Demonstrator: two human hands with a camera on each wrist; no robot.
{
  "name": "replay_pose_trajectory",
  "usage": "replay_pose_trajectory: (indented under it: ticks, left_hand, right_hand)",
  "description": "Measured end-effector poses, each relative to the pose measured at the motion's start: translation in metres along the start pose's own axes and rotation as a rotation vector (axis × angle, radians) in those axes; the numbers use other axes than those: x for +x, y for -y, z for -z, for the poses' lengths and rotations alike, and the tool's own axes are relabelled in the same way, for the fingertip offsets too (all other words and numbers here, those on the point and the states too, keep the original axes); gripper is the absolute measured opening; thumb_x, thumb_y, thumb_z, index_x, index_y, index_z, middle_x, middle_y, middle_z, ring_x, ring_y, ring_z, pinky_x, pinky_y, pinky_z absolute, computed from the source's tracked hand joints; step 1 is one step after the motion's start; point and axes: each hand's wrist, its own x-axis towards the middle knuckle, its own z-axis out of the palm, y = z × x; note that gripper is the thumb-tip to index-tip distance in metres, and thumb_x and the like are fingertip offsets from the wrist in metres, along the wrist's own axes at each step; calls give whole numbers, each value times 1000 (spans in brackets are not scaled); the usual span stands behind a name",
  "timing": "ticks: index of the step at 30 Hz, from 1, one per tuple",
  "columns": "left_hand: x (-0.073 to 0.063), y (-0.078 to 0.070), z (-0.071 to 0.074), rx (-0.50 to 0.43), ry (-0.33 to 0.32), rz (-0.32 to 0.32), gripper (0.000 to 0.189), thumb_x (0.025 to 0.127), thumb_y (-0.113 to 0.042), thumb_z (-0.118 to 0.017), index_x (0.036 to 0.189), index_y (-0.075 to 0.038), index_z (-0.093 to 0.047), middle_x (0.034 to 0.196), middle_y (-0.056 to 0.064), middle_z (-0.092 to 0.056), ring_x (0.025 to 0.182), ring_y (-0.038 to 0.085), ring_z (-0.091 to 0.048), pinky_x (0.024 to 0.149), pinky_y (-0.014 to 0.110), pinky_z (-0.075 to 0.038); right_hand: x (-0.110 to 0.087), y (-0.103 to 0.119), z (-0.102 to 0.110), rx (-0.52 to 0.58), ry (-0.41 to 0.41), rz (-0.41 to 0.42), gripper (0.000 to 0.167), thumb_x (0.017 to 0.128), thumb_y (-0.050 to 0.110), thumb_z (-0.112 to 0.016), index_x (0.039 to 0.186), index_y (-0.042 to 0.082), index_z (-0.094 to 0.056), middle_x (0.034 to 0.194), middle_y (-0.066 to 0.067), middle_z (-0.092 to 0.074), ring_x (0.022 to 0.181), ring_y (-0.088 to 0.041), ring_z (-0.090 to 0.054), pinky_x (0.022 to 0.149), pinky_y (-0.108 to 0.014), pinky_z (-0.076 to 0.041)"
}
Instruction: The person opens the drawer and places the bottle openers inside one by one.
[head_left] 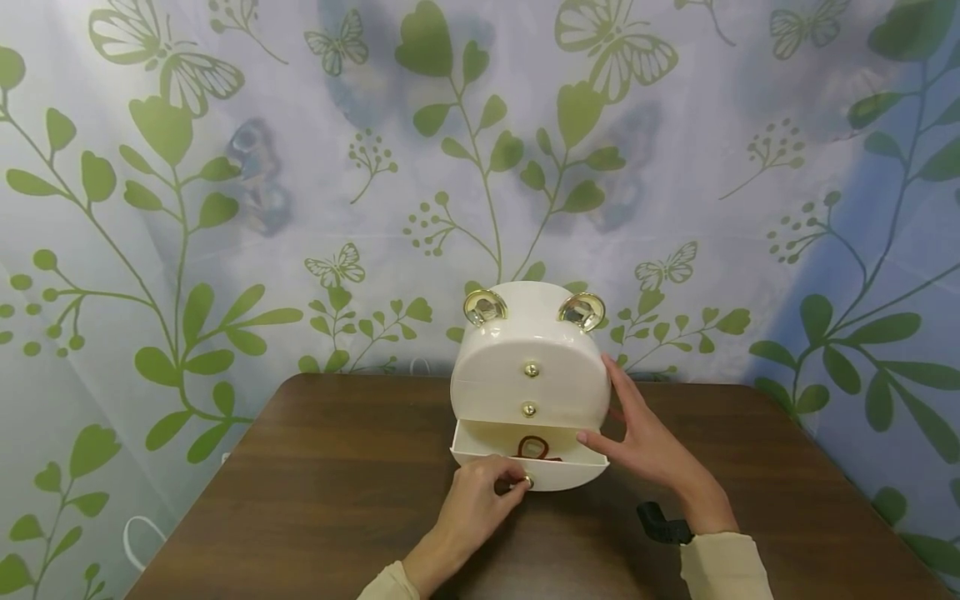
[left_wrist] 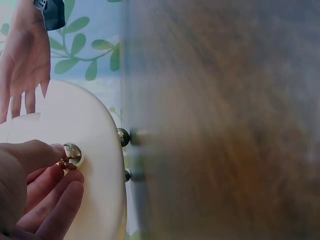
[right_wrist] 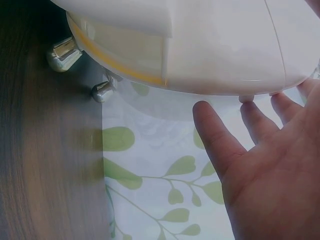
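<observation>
A glossy white rounded drawer box (head_left: pixel 487 387) with two gold ears stands on the table, its bottom drawer (head_left: pixel 566 478) pulled out. My left hand (head_left: pixel 474 505) pinches that drawer's gold knob (head_left: pixel 529 481) between thumb and fingers; the left wrist view shows the knob (left_wrist: pixel 74 153) close up. A dark red looped cord (head_left: pixel 533 437) lies inside the drawer. On the box's right side is my right hand (head_left: pixel 660 450), fingers extended and spread, fingertips at the side wall. In the right wrist view, this hand (right_wrist: pixel 272 160) holds nothing.
Two more gold knobs sit on the upper fronts, which are shut. The brown wooden table (head_left: pixel 337 475) extends around the box. Behind it hangs a cloth (head_left: pixel 360 217) printed with leaves and butterflies. A black strap piece (head_left: pixel 662 525) is at my right wrist.
</observation>
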Motion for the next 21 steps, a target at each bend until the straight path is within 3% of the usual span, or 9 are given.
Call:
replay_pose_trajectory:
  ticks: [8, 13, 21]
  left_hand:
    - [7, 3, -3, -29, -1, 24, 11, 83, -8, -85, 85, -13, -76, 83, -3, -76, 76, 5, -71, 68, 29, -61]
    - [10, 6, -6, -9, -12, 15, 13, 82, -7, -86, 84, -14, -75, 82, -4, -76, 75, 3, -70, 67, 24, -59]
    - [15, 8, -7, -68, 6, 65, 10, 85, -7, -83, 87, -12, -75, 85, -2, -77, 77, 4, -71, 68, 23, -60]
  right_hand:
    - [0, 1, 0, 2, 5, -16, 113, 90, 28, -83, 166, 33, 0, 169, -15, -10, 151, -46, -26, 105, -70, -43]
    - [-1, 2, 0, 1, 5, -12, 113, 90, 27, -82, 167, 29, 0, 170, -16, -9, 151, -46, -25, 104, -69, -44]
    - [-2, 0, 1, 10, 10, -13, 112, 90, 26, -82, 165, 39, 1, 171, -14, -6, 152, -45, -22, 105, -69, -43]
